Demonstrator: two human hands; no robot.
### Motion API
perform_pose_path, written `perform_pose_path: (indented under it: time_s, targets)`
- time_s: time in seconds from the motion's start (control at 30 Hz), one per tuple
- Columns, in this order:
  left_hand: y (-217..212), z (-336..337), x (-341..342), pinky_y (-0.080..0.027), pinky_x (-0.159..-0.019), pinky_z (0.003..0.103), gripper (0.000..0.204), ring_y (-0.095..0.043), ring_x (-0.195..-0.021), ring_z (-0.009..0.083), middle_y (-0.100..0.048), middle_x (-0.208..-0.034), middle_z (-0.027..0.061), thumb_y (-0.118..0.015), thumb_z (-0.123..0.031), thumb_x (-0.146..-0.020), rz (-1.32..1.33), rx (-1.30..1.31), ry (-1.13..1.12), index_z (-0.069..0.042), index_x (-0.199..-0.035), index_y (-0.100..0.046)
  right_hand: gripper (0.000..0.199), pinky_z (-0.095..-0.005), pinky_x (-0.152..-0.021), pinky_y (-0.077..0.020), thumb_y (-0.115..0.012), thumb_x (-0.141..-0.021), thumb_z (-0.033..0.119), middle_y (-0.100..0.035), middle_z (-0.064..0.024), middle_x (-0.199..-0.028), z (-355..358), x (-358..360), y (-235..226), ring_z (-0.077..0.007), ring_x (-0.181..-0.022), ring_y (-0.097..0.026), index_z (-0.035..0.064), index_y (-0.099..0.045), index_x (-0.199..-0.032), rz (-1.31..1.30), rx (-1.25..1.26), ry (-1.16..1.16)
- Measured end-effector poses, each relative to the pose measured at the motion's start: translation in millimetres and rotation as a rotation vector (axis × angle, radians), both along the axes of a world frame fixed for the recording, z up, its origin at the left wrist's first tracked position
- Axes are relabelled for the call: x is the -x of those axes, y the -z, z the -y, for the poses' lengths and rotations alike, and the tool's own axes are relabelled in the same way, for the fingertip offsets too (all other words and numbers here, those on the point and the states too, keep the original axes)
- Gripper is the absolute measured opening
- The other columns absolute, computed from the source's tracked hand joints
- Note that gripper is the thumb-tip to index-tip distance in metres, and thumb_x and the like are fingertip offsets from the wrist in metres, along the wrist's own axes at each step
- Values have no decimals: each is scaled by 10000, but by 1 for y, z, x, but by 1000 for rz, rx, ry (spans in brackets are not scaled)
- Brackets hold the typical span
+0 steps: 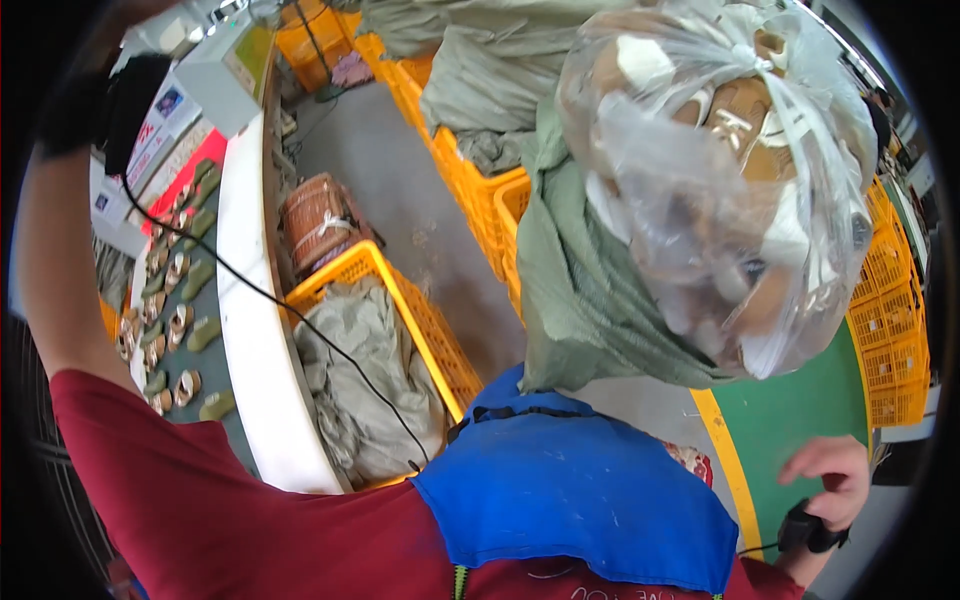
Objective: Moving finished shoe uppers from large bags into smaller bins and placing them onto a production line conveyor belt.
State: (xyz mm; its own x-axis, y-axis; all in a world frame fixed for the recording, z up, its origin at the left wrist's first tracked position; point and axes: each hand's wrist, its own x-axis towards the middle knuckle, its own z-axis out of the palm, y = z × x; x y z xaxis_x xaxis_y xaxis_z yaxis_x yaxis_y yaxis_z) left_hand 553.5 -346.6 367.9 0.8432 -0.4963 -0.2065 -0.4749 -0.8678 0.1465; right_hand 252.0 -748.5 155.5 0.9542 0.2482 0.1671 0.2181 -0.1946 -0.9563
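Observation:
My left arm is raised along the left side, and my left hand (105, 30) reaches the dark top rim, where its fingers are lost in shadow. A black device with a cable is strapped at that wrist. Low on the right, my right hand (832, 476) hangs in the air with loosely bent fingers apart from the thumb, holding nothing. Ahead of my blue apron (590, 490) stands a big clear plastic bag (690, 200) of brown and white shoes, tied at the top. It rests against a green woven sack (590, 270).
On the left, a conveyor with a white edge (250, 300) carries shoes and green shoe forms (205, 333). Beside it stands a yellow crate (425, 320) lined with grey sacking, behind which lies a brown bundle (318, 220). More yellow crates (890, 320) are stacked at right.

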Motion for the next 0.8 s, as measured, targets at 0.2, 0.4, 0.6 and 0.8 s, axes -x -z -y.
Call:
perform_pose_path:
  time_s: [0.2,0.4,0.6,0.8]
  targets:
    - [-25,50,-110,-427,-896,291,547,-526,-1048,177,-557,-1150,138,-527,-301,-871,114,183,203,-20,-1316,-375,419,-253,-500,-413,-687,-754,381,-513,-77,-701,-13,36,1,-151,-578,-494,66,-468,-922,201,34,611]
    - [2,73,-258,-399,-913,311,522,-495,-1070,151,-530,-1184,74,-572,-362,-856,100,88,463,-125,-1299,-430,378,-397,-689,-463,-665,-745,177,-602,-222,-969,-79,-43,-18,-339,-776,-595,-20,-557,-1049,-48,104,151]
    - [55,86,-424,-424,-886,330,493,-542,-1022,231,-593,-1078,127,-578,-334,-837,303,147,595,-86,-1250,-473,350,-377,-712,-459,-668,-739,200,-609,-220,-937,-172,-110,-32,-339,-808,-596,-54,-584,-964,-189,97,254]
    - [212,72,-546,-319,-985,494,543,-442,-1180,306,-553,-1178,134,-455,-548,-813,681,-51,422,-170,-1191,-544,378,-376,-764,-451,-654,-730,221,-605,-194,-1011,-230,-135,-11,-318,-886,-591,-47,-593,-989,-277,104,373]
